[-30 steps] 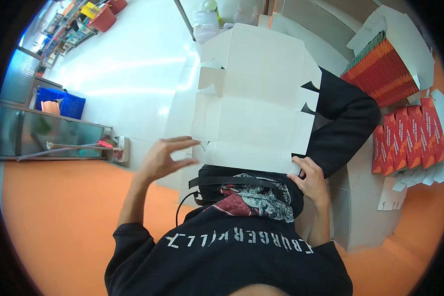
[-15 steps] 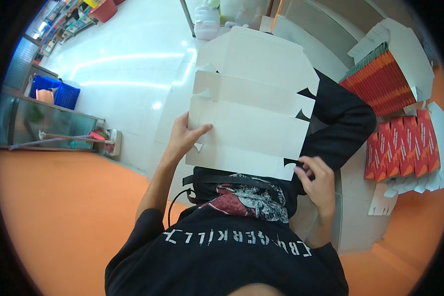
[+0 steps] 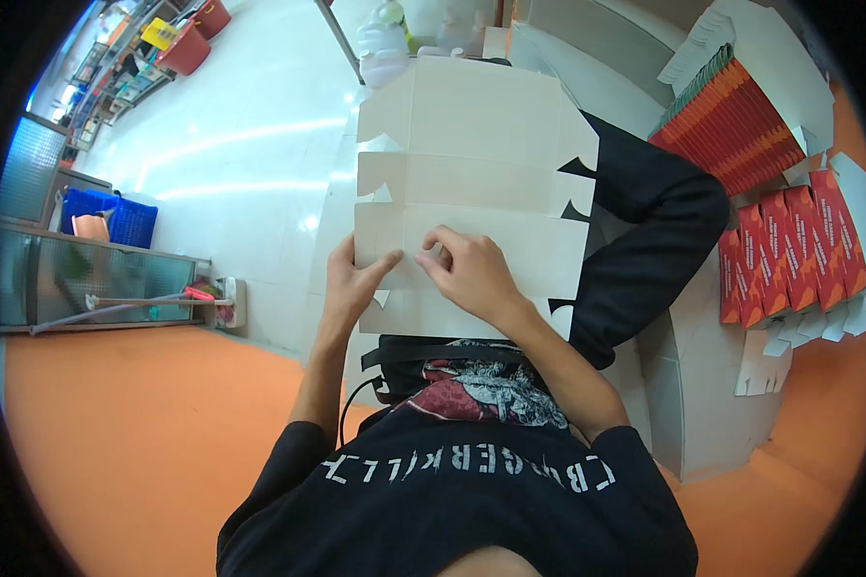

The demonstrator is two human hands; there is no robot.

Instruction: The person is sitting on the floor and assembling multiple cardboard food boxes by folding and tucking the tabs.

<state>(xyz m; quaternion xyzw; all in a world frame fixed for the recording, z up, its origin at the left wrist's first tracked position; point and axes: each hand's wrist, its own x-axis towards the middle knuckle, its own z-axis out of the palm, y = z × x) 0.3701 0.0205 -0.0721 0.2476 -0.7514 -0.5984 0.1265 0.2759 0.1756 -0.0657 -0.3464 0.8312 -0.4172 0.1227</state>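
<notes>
A large cardboard box blank (image 3: 491, 183), pale with its plain side up, lies flat across my lap, creased into panels with cut notches along both sides. My left hand (image 3: 354, 281) is closed on its left edge, thumb on top and the other fingers underneath, out of sight. Over the middle panel hovers or rests my right hand (image 3: 470, 274), close to the left thumb. Its fingers are loosely bent, with a gap between thumb and forefinger, and nothing shows in them. Whether it touches the card I cannot tell.
To my right stand a stack of red and orange flat cartons (image 3: 726, 125) and a row of red boxes (image 3: 794, 255) with open white flaps. A blue basket (image 3: 130, 221) sits by a glass-fronted cabinet (image 3: 96, 274) at left. Plastic jugs (image 3: 383, 53) are beyond the blank.
My right hand has left the blank's lower right corner and moved left over its middle. The blank has straightened slightly and appears further left. My left hand keeps its hold.
</notes>
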